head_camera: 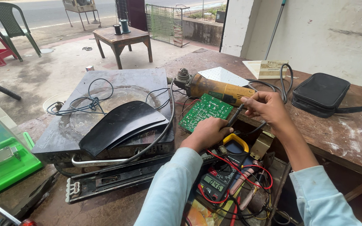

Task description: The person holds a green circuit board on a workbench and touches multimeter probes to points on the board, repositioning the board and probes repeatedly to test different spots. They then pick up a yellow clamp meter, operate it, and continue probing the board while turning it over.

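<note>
Probing the green circuit board (205,110) mid-bench, near the angle grinder (214,88): right hand (267,107) fingers pinched on a black test probe (235,116), left hand (206,133) curled against the board's near edge, grip unclear. Clamp meter (221,173) sits nearer. Next calls for steady tip contact.

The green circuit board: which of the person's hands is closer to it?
Left. The left hand rests at the near edge of the green circuit board, seemingly touching it; the right hand holds a black probe just beside it.
</note>
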`<state>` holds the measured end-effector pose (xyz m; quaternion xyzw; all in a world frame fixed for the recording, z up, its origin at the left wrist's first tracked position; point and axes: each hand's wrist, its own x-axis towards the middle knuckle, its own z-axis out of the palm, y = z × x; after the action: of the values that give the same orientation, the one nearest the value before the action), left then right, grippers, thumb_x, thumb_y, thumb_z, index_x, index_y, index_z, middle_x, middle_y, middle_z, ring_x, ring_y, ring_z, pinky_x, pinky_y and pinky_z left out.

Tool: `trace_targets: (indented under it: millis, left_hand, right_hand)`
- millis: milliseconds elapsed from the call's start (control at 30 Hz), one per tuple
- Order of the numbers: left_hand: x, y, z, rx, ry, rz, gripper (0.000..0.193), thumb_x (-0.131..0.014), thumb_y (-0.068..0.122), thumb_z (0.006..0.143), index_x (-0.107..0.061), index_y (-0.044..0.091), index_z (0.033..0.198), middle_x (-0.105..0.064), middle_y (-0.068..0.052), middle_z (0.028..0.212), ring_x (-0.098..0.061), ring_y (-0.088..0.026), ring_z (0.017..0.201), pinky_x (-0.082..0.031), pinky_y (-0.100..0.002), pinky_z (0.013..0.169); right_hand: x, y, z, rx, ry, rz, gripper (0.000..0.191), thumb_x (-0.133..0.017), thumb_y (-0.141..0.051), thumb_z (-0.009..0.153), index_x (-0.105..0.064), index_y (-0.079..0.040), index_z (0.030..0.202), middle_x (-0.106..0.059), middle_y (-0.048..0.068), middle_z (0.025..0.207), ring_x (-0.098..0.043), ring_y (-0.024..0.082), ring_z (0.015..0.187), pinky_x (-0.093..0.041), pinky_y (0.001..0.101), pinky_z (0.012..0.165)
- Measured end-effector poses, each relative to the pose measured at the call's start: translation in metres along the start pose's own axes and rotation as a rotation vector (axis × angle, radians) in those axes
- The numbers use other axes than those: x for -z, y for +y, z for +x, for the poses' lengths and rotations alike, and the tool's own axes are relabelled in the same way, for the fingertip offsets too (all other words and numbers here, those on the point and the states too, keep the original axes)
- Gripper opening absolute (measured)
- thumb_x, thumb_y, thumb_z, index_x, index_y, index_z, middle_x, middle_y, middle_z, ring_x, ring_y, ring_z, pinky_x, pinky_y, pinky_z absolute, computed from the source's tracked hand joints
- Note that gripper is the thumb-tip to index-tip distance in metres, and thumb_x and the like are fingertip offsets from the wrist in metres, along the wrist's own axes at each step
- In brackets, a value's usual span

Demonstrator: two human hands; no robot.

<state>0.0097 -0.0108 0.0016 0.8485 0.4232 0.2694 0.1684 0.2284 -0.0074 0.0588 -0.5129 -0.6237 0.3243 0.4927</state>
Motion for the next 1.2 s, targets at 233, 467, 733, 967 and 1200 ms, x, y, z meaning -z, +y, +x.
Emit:
trace_targets:
  millis: [233, 467, 733, 967, 1200]
  left_hand:
    - [0.002, 0.002, -0.002, 0.032, 0.013, -0.061, 0.037, -0.061, 0.043, 0.094, -0.075, 0.009, 0.099, -0.073, -0.017, 0.085, -0.071, -0.037, 0.085, -0.054, -0.047, 0.078]
    - [0.003, 0.002, -0.001, 0.047, 0.009, -0.066, 0.037, -0.061, 0.043, 0.095, -0.074, 0.008, 0.099, -0.073, -0.017, 0.085, -0.071, -0.037, 0.085, -0.054, -0.048, 0.078]
    - [0.001, 0.0, -0.001, 0.02, 0.008, -0.025, 0.037, -0.061, 0.043, 0.095, -0.075, 0.009, 0.097, -0.074, -0.016, 0.087, -0.071, -0.037, 0.086, -0.054, -0.048, 0.079]
    - [0.003, 0.002, -0.002, 0.035, -0.009, -0.017, 0.037, -0.061, 0.043, 0.095, -0.075, 0.009, 0.098, -0.073, -0.016, 0.087, -0.071, -0.036, 0.086, -0.054, -0.047, 0.079]
    - [0.006, 0.005, -0.002, 0.069, -0.006, -0.066, 0.038, -0.061, 0.043, 0.095, -0.074, 0.008, 0.1, -0.073, -0.017, 0.084, -0.071, -0.036, 0.085, -0.054, -0.047, 0.078]
  right_hand:
    - [-0.007, -0.002, 0.004, 0.056, -0.001, 0.104, 0.025, -0.079, -0.024, 0.088, -0.073, -0.003, 0.099, -0.072, 0.004, 0.082, -0.069, 0.011, 0.07, -0.058, 0.0251, 0.063]
    - [0.001, -0.005, 0.0, 0.079, -0.063, 0.158, 0.024, -0.075, -0.02, 0.09, -0.076, -0.002, 0.104, -0.076, 0.005, 0.088, -0.071, 0.011, 0.076, -0.061, 0.0258, 0.069]
    - [-0.006, 0.002, 0.002, 0.006, 0.004, 0.106, 0.024, -0.083, -0.021, 0.084, -0.075, -0.001, 0.094, -0.072, 0.007, 0.079, -0.069, 0.012, 0.066, -0.057, 0.0255, 0.062]
    - [-0.012, 0.006, 0.005, -0.002, 0.012, 0.08, 0.026, -0.085, -0.022, 0.084, -0.073, 0.0, 0.091, -0.07, 0.008, 0.076, -0.066, 0.013, 0.062, -0.055, 0.0257, 0.058]
    - [-0.007, 0.003, 0.002, 0.017, -0.041, 0.201, 0.025, -0.072, -0.027, 0.094, -0.075, -0.003, 0.099, -0.073, 0.003, 0.081, -0.068, 0.01, 0.068, -0.056, 0.0259, 0.063]
